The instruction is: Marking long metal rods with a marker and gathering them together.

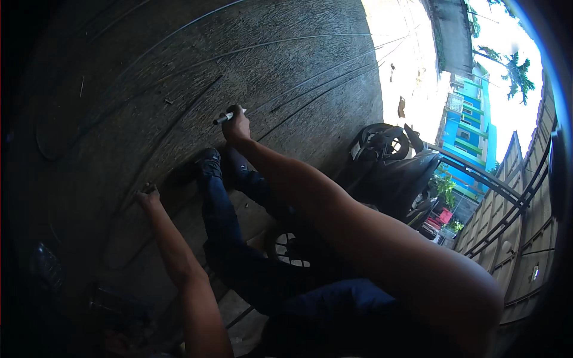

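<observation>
My right hand (pixel 237 126) is closed around a short, white, pen-like tube (pixel 223 119), held over the concrete floor just beyond my feet. Its grey end sticks out on the left side of the fist. Farther left and nearer to me, my left hand (pixel 148 196) has its fingers curled in. A long dark rod or cable (pixel 173 125) on the floor runs close by that hand, and shadow hides whether the fingers grip it. More long thin rods or cables (pixel 286 92) stretch across the floor past my right hand.
A dark motorcycle (pixel 391 179) stands close on the right, its wheel (pixel 385 143) beyond my right forearm. A clear plastic container (pixel 45 265) lies at the far left. Along the right side runs a metal gate (pixel 513 238); sunlit ground (pixel 409 59) lies beyond the shade.
</observation>
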A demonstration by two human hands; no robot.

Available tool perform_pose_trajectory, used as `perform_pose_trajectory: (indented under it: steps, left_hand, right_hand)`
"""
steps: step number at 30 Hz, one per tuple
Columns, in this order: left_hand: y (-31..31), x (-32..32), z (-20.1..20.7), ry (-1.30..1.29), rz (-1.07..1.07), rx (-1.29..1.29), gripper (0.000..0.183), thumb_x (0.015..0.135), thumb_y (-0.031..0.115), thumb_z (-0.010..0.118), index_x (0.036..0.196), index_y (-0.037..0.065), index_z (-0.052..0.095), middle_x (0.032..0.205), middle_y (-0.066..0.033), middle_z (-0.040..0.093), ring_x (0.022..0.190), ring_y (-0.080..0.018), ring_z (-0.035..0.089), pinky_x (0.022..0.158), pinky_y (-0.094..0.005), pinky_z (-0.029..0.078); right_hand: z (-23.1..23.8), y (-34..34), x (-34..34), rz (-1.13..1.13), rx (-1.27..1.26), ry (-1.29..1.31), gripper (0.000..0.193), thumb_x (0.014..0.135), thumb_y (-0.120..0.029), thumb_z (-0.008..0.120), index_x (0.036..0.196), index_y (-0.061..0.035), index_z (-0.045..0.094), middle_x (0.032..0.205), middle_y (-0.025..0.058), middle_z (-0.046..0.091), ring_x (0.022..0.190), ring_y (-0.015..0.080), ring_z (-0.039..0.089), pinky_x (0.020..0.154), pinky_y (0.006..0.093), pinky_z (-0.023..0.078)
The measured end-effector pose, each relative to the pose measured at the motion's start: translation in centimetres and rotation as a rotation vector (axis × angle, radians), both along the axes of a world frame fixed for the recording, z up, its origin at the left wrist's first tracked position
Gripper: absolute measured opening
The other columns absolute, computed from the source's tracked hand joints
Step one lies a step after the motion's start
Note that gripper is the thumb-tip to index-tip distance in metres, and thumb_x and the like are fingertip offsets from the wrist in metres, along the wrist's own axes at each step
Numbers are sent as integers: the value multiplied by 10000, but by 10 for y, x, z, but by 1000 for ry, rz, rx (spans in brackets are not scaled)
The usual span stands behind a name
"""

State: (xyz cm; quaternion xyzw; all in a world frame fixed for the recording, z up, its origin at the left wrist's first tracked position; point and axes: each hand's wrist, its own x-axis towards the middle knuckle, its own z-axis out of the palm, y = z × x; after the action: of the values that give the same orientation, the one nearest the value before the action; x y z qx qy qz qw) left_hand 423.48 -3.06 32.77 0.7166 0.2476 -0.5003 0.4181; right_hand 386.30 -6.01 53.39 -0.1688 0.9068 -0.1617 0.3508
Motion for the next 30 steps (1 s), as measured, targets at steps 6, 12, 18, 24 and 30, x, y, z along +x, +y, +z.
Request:
perform_pose_trajectory:
  steps: [6,12,18,24,30]
  left_hand:
    - [-45,-46,194,38,174,-90,267,942,217,520,1030,-26,586,1011,-159,616,901,-280,620,826,-400,534]
    - [-84,-82,321,23,100,-162,263,1000,246,467,1063,-5,512,905,-126,607,781,-233,618,692,-361,543]
    - [-116,-100,397,54,219,-137,245,981,252,533,1155,80,517,1048,-100,570,924,-233,613,778,-384,528]
    - [-150,-107,452,110,274,-155,306,974,228,564,1181,19,479,1064,-124,528,979,-269,610,852,-398,575]
    - [-204,-20,519,473,-904,109,516,919,401,651,1208,-5,518,1072,-141,597,972,-257,656,863,-368,553]
  right_hand:
    - [101,-7,-2,-796,-78,105,451,885,-305,658,1237,-123,443,1223,203,558,1085,386,595,857,495,471]
    - [144,-35,7,-1170,-309,-668,899,847,-550,666,1526,-228,173,1506,213,322,1349,380,397,1034,556,404]
    - [154,-71,24,-1288,-429,-884,595,956,-512,515,1391,-158,315,1181,107,515,1092,244,517,925,454,452]
    - [163,-107,14,-1438,-520,-1006,366,1029,-493,348,1002,-134,415,712,1,324,610,138,312,659,332,364]
    - [184,-132,5,-1393,-637,-984,328,1025,-469,409,972,-158,500,681,-7,352,573,145,400,631,359,424]
